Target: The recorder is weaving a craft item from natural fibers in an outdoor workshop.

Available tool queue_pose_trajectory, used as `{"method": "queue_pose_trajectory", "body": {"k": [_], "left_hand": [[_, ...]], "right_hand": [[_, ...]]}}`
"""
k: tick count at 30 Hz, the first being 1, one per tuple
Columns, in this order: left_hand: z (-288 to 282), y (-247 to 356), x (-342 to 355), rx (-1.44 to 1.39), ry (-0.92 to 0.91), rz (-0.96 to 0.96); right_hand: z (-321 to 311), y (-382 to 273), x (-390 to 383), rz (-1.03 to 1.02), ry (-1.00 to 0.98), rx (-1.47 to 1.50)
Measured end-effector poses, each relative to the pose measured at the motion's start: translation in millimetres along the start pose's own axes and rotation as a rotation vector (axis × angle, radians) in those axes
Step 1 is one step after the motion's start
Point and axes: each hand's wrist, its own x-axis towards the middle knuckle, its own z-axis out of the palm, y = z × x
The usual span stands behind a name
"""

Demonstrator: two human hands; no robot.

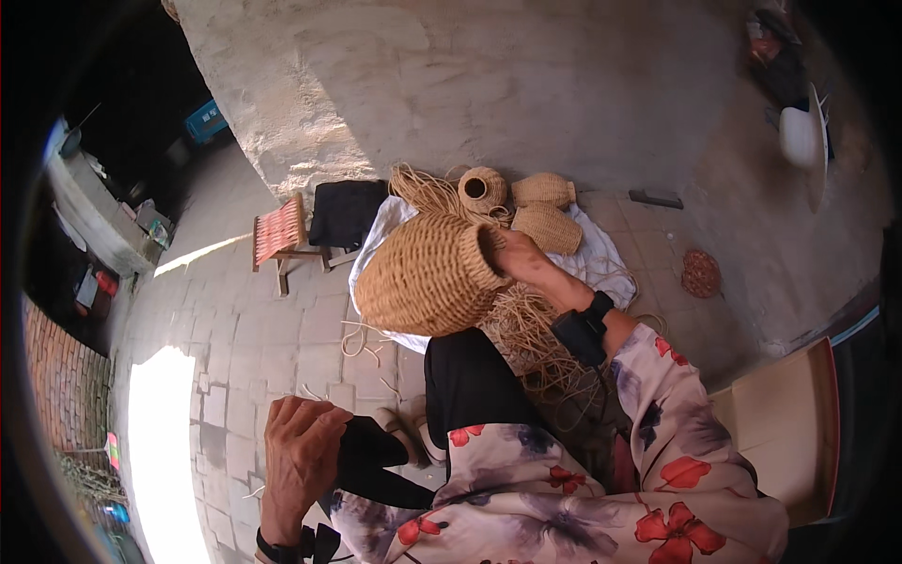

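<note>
The large woven basket (418, 277) lies on its side in the air above the lap, its mouth toward the right and its rounded belly toward the left, with its lower edge close over the dark trouser knee (465, 362); whether it rests there is hard to tell. The right hand (528, 263) reaches into the mouth, its grip apparently pinching the rim, the fingertips hidden inside. To handle it well, I would keep that hold firm but level, spreading pressure along the rim so the weave is not pulled out of shape, and bring a second palm under the belly. The left hand (301, 451) is well apart, near the other knee, fingers bent; I cannot tell whether its grip encloses anything. Beyond the basket, a white cloth (599, 246) carries three smaller baskets (547, 229) and a cord bundle (418, 191). Loose strands (526, 338) tangle below the right forearm, so lifting clear of them seems wise. A stool (277, 230) stands to the left.
</note>
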Motion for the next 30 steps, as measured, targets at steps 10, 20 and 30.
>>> {"method": "queue_pose_trajectory", "body": {"k": [10, 20, 30], "left_hand": [[36.9, -64.0, -53.9, 0.058, -0.082, -0.2], [96.9, -90.0, -87.3, 0.119, 0.043, -0.46], [90.8, -78.6, -75.1, 0.113, 0.002, -0.499]], "right_hand": [[-55.4, 103.2, -48.0, 0.602, 0.349, 0.398], [-119.3, 323.7, -165.3, 0.52, 0.301, -0.212], [-126.6, 136.7, 12.2, 0.389, 0.492, 0.616]]}}
